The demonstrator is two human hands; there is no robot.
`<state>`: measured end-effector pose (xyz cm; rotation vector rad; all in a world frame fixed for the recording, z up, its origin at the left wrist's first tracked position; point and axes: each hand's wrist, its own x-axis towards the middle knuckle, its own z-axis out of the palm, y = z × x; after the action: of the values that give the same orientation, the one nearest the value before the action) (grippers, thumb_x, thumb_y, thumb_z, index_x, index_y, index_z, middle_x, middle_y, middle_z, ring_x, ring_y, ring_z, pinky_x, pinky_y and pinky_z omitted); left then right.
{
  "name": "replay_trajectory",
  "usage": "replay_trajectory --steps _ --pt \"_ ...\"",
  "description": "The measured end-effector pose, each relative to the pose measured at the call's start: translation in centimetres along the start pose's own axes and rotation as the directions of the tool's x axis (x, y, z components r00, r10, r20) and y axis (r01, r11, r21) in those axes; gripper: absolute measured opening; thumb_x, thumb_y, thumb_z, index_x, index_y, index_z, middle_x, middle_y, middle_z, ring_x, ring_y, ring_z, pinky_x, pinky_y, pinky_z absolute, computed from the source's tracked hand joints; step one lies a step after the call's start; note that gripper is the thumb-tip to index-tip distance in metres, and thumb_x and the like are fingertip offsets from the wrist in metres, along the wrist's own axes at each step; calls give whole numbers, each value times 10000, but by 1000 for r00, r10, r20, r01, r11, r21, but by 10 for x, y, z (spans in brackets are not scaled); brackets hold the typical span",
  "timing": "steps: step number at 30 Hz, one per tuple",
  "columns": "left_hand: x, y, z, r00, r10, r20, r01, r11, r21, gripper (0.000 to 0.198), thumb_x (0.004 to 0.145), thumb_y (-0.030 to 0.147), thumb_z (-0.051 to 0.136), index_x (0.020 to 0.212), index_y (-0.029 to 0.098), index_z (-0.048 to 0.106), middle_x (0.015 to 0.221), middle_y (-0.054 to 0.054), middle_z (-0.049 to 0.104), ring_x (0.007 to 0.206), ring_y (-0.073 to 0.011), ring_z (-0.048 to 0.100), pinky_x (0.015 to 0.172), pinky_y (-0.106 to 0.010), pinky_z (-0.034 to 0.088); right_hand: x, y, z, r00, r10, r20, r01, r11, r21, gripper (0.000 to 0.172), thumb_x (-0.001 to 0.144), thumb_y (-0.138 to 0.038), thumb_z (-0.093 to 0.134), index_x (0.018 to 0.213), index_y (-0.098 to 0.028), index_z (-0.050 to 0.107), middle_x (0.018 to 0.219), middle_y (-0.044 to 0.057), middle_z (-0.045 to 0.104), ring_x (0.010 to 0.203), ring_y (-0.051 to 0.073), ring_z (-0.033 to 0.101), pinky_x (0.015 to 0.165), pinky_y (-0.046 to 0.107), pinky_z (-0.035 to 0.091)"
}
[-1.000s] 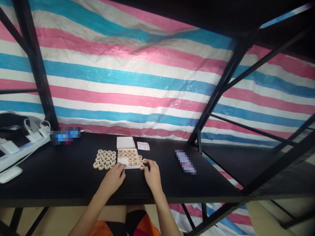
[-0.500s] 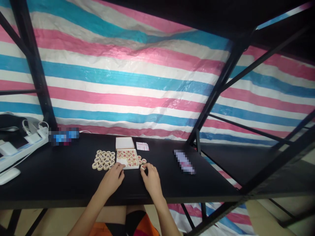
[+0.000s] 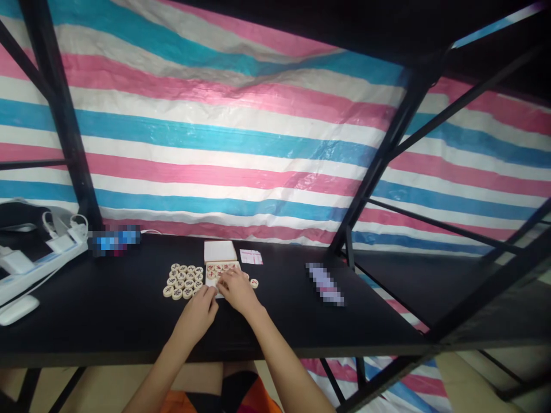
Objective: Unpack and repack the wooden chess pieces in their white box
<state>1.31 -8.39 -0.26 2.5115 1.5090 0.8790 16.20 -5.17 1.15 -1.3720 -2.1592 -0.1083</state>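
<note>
A small white box [image 3: 212,282] holds several round Chinese chess pieces [image 3: 218,268] with red characters. At its near left corner, my left hand [image 3: 200,310] grips the edge with curled fingers. My right hand [image 3: 239,291] reaches over the box, fingertips pinched down inside it around a chess piece that is mostly hidden by the fingers. Its back covers much of the box's right half. Just right of the box lies a loose red-marked piece [image 3: 254,283]. Left of the box, pieces with dark characters [image 3: 184,278] stand in close rows.
Behind the box is its white open lid [image 3: 219,251], with a pink-and-white card [image 3: 251,256] beside it. A blurred flat object [image 3: 325,284] lies to the right on the black table [image 3: 120,321]. A power strip [image 3: 73,252] with plugs and cables occupies the left side.
My right hand has moved left from the table beside the box to over its inside, carrying a chess piece. The left hand has stayed at the box's corner.
</note>
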Motion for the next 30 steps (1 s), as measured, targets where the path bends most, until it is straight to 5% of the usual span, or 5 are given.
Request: replay_trajectory --steps 6,11,14,25,30 --pt "1 0 0 1000 0 19 0 1000 -3 199 857 113 359 877 196 538 843 -50 557 787 -201 576 733 -321 460 -12 4 1 993 -20 -119 19 1000 -4 183 901 -253 518 923 -220 697 1212 69 611 1179 234 469 1009 407 357" --pt "0 -1 -1 999 -19 27 20 1000 -14 179 849 118 379 870 209 531 859 -43 561 813 -199 576 756 -320 455 -30 35 -9 919 298 -258 -306 952 10 295 855 -126 460 1075 -198 644 1115 107 614 1069 243 524 892 374 423" --pt "1 -1 -1 999 -20 33 21 999 -27 173 847 117 386 870 212 529 868 -41 565 829 -196 578 773 -317 453 -48 54 -10 884 399 -243 -418 908 -32 305 817 -85 464 1046 -179 642 1022 123 637 931 253 575 774 354 442" --pt "0 0 -4 1000 -17 24 18 999 -34 174 847 119 385 886 205 530 875 -46 578 817 -201 582 757 -325 453 -57 52 -7 924 316 -217 -340 937 -84 201 891 -174 477 1017 -217 628 978 91 668 876 231 595 718 316 423" --pt "1 0 -3 999 -17 33 18 1000 -16 157 849 124 386 877 213 512 875 -42 566 832 -200 583 764 -319 454 -51 41 -15 891 362 -274 -389 920 -47 174 935 -213 427 941 -188 599 903 86 657 850 221 574 736 314 414"
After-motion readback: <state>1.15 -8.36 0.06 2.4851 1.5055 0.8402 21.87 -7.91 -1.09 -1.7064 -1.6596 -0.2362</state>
